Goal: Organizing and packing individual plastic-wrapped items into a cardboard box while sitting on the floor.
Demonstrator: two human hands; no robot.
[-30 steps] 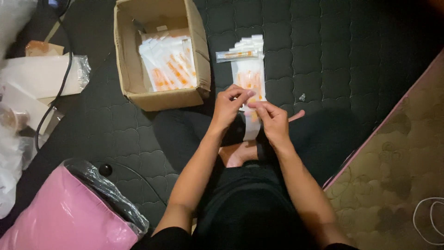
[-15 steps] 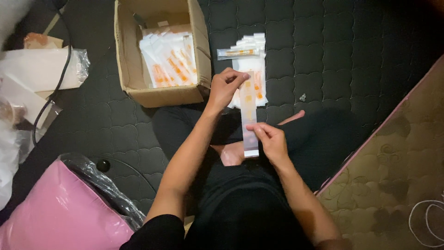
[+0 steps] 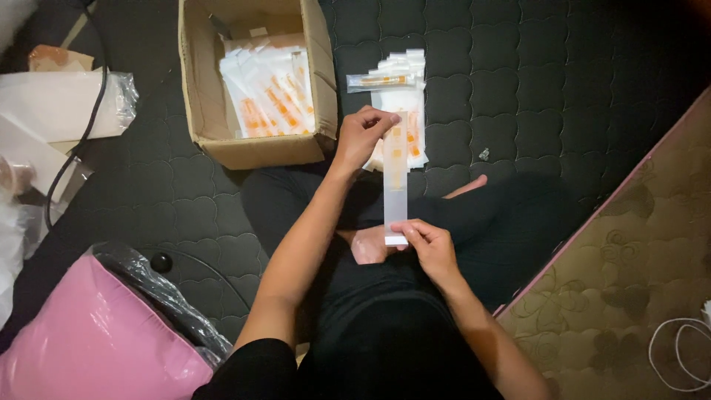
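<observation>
Seated on the dark quilted mat (image 3: 563, 89), legs crossed, the person holds a long clear sleeve (image 3: 395, 185) stretched lengthwise between both hands. Left hand (image 3: 361, 137) is up at the far end, fingers pinched on the sleeve's top edge. Right hand (image 3: 429, 248) is down near the lap, thumb and fingers gripping the near end, where a white strip crosses it. Orange marks show through the upper half of the sleeve; the lower half looks clear. It hangs straight over the knees, above the mat, not touching it.

Just behind the left hand lies a small pile (image 3: 404, 111) of similar packets on the mat, with one laid crosswise on top. To the left of that sits an open cardboard box (image 3: 200, 96), flaps up, with more white and orange packets (image 3: 268, 92) stacked inside, leaning against one another.

Far left, some white wrapping (image 3: 67, 104) and clear plastic, with a dark cable (image 3: 78, 141) trailing across it. Near the person's left elbow, a pink bag (image 3: 89, 341) under a crumpled dark plastic sheet (image 3: 167, 296), and a small black knob (image 3: 161, 262) on the mat beside it. On the right, a patterned olive mattress (image 3: 629, 274) runs alongside at an angle, a white cord (image 3: 678, 352) looped on its corner.
</observation>
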